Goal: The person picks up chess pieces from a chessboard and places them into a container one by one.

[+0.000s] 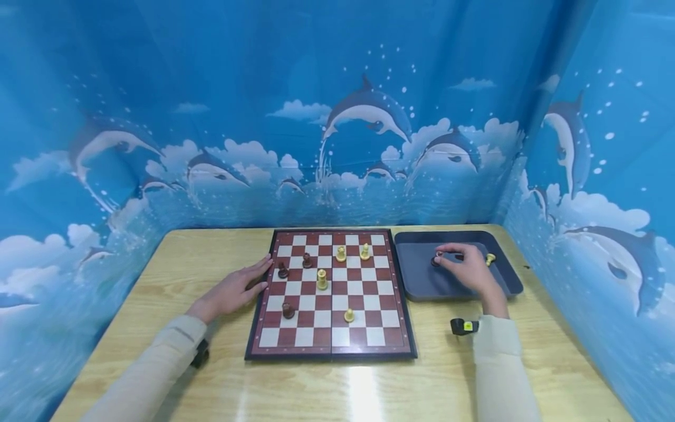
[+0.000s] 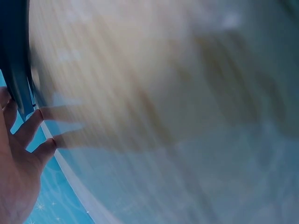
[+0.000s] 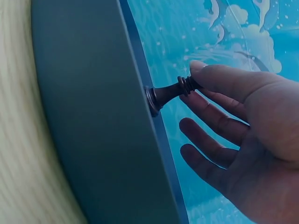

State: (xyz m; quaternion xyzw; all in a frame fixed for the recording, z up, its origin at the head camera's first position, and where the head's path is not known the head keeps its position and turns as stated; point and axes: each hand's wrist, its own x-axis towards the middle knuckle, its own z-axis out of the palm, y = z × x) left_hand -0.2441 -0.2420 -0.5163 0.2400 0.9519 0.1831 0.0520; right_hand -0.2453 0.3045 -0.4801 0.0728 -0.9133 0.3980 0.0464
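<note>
My right hand (image 1: pixel 466 269) is over the grey tray (image 1: pixel 422 288). Its thumb and fingertips pinch the top of a dark brown chess piece (image 3: pixel 167 94), whose flared base points away from the hand; the fingers hide its head. The other fingers of that hand are loosely bent in the right wrist view. At the chessboard's (image 1: pixel 331 356) left edge, my left hand (image 1: pixel 232 293) rests with fingers extended, touching the frame. Dark pieces, including a rook (image 1: pixel 287 310), and several cream pieces, one a tall piece (image 1: pixel 322 279), stand on the board.
A cream chess piece (image 1: pixel 490 258) lies in the tray's right side, and something dark there is partly hidden by the hand. The tray stands close to the board's right edge on the wooden table (image 1: pixel 221 387). A blue dolphin curtain (image 1: pixel 295 70) hangs behind and at the sides.
</note>
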